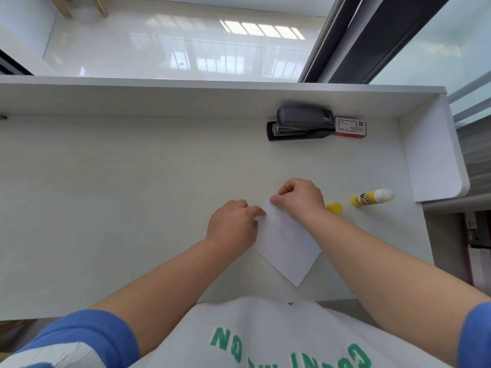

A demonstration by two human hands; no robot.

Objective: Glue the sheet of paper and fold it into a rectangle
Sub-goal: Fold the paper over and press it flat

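Note:
A white sheet of paper [288, 248] lies folded on the white desk [132, 195], turned so one corner points toward me. My left hand [232, 224] rests on its left edge, with fingertips on the far corner. My right hand [300, 199] pinches that same far corner between thumb and fingers. An uncapped yellow glue stick [372, 197] lies on the desk to the right of my right hand, and its yellow cap [334, 207] stands beside my right wrist.
A black stapler [303, 123] and a red-and-white box of staples [350, 126] sit against the desk's back wall. A white side panel [430, 155] closes the desk on the right. The desk's front edge runs just below the paper.

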